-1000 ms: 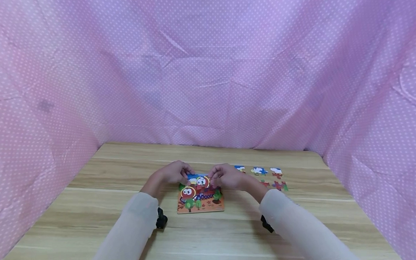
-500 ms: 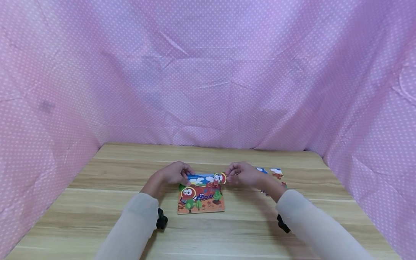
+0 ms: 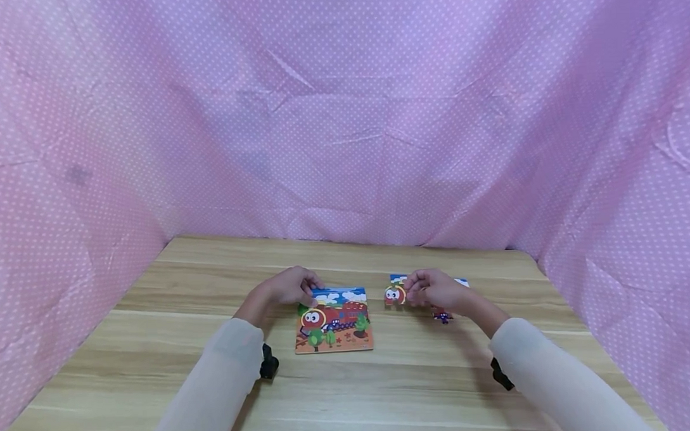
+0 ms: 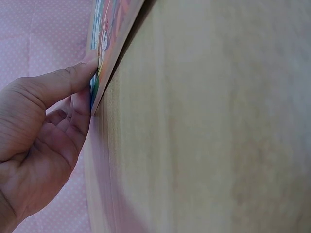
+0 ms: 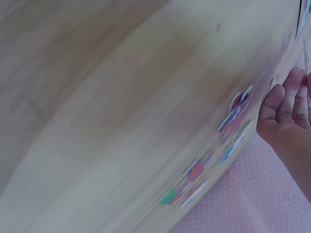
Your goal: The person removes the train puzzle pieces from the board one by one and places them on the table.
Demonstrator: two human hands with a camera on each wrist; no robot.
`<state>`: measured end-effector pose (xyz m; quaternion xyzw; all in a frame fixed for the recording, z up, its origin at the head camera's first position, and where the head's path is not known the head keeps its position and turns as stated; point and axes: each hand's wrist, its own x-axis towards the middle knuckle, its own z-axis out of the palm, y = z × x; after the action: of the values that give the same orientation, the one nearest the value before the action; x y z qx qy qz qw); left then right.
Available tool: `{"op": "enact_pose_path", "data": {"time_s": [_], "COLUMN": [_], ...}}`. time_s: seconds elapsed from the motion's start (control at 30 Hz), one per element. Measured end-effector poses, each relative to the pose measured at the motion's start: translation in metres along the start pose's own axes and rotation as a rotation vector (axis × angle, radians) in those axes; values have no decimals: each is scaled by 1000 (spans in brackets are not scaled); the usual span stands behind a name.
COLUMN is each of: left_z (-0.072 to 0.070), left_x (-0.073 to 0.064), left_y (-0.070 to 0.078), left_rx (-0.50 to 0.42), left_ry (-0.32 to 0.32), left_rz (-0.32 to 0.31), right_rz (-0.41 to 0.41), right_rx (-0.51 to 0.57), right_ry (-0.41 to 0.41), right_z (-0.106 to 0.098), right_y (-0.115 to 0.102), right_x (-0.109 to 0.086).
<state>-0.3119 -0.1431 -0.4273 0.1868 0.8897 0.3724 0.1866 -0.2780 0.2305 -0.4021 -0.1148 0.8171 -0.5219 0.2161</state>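
A square picture puzzle board (image 3: 344,341), printed with a red train, trees and clouds, lies flat on the table in the head view. My left hand (image 3: 290,286) pinches its far left corner, the thumb (image 4: 73,80) on the printed face and the fingers at the edge. Right of the board, my right hand (image 3: 437,289) pinches a jigsaw piece (image 3: 393,296) with a white-eyed red train face ringed in yellow. That piece is held above the table among the loose pieces; in the right wrist view it is mostly hidden by the fingers.
Several loose jigsaw pieces lie at the right, one with blue sky (image 3: 396,279), another with dark red and purple (image 3: 443,316); the right hand partly covers the group. The wooden table (image 3: 340,399) ends at a pink dotted curtain (image 3: 342,146) behind and at both sides.
My right hand has carried the train-face piece from above the board rightward to the loose pieces, uncovering the board's far right part. The left hand stays at the board's corner.
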Motion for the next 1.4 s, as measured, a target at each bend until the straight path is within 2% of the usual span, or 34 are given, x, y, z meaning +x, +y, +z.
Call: {"op": "enact_pose_path", "data": {"time_s": [0.27,0.43,0.57,0.77,0.97,1.27,1.4], "left_z": [-1,-1,-1,-1,-1,0,0], "left_x": [0,0,0,1,2,1,1], "left_y": [2,2,1,1,1,1,1], "left_rx": [-15,-16,-15,-7,2,10,14], "left_ry": [-9,-9,-6,-10,-13,-11,-7], "left_rz": [-3,-9,-12,-5,-3,-10,-22], "right_rz": [-12,-18,-60,-170,-206,-307,-337], "right_rx": [-29,-51,-77,-272,-444,-701,-779], "right_ry": [3,11,24,96,187,246,263], "right_z": [-14,-13,-8,1,7,14,15], "right_y": [8,13,17,21,27,30,29], "right_x": [-10,-13,-16,-19,-23,-25,-24]}}
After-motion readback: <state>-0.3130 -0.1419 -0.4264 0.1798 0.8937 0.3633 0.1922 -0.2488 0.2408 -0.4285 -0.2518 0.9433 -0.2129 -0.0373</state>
